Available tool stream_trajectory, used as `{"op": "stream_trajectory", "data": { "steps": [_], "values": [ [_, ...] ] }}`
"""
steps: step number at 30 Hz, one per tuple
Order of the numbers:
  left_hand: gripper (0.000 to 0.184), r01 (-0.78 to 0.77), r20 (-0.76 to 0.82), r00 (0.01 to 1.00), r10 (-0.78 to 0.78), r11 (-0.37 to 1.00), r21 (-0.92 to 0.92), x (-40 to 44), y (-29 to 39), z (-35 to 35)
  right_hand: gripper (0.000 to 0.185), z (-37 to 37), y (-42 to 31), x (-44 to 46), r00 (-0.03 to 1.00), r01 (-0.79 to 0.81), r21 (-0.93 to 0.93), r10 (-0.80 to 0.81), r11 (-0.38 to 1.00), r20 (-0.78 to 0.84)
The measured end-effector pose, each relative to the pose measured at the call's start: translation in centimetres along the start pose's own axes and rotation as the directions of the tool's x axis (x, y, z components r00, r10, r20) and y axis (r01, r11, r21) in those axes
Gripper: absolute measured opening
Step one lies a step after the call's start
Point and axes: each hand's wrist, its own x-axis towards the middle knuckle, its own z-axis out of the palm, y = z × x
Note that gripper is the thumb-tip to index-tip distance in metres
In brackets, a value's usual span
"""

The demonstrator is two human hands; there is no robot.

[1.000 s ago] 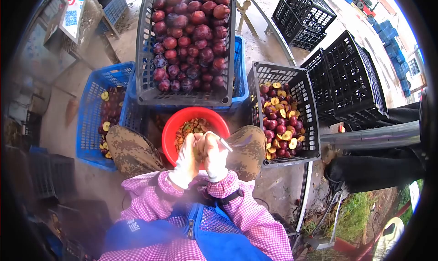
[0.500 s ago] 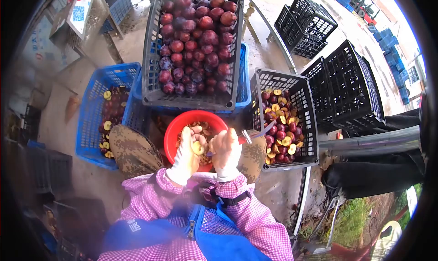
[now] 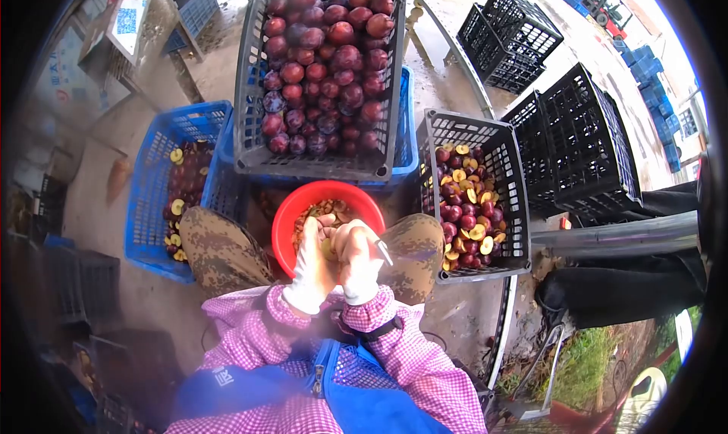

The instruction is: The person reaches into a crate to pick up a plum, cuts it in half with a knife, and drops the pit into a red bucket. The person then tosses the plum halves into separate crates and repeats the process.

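Note:
My left hand (image 3: 312,253) is closed around a cut plum half (image 3: 328,247), whose pale yellow flesh shows only slightly between the hands. Pressed against it, my right hand (image 3: 356,252) grips a small knife (image 3: 384,253); its metallic end sticks out to the right, while the working part is hidden. Both hands are over the near side of a red bowl (image 3: 285,220) holding brownish pits and scraps (image 3: 331,206). White coverings show at my wrists.
Ahead, a black crate (image 3: 317,166) of whole plums (image 3: 327,78) rests on a blue crate (image 3: 408,123). Halved plums lie in the black crate (image 3: 485,270) at right and the blue crate (image 3: 155,265) at left. Stacked black crates (image 3: 580,142) stand farther right.
My right hand has moved left against my left hand, bringing the knife to the plum half. The knife has turned, and the plum half is now mostly covered.

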Motion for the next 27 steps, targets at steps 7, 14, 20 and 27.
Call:
{"op": "stream_trajectory", "data": {
  "steps": [7, 14, 20, 27],
  "values": [
    [0.042, 0.043, -0.036, 0.998, -0.042, 0.999, 0.031, 0.0, 0.7, -0.9, 0.038, -1.9, -0.5, 0.2, 0.945, -0.325, 0.427, 0.307, 0.844, 0.111],
    [0.042, -0.233, 0.125, 0.967, 0.223, 0.969, 0.078, 0.5, 1.4, 1.2, 0.029, -1.3, -2.4, 1.1, 0.888, -0.402, -0.133, 0.350, 0.906, -0.299],
    [0.042, -0.305, 0.082, 0.952, 0.294, 0.928, 0.214, 0.2, 1.1, 1.3, 0.022, -2.4, 1.9, -2.1, 0.985, -0.165, -0.341, 0.135, 0.925, -0.109],
    [0.040, -0.498, 0.154, 0.864, 0.480, 0.860, 0.112, 1.3, 5.0, -0.5, 0.018, -3.2, 1.3, -2.6, 0.910, -0.414, -0.183, 0.399, 0.892, -0.112]
  ]
}}
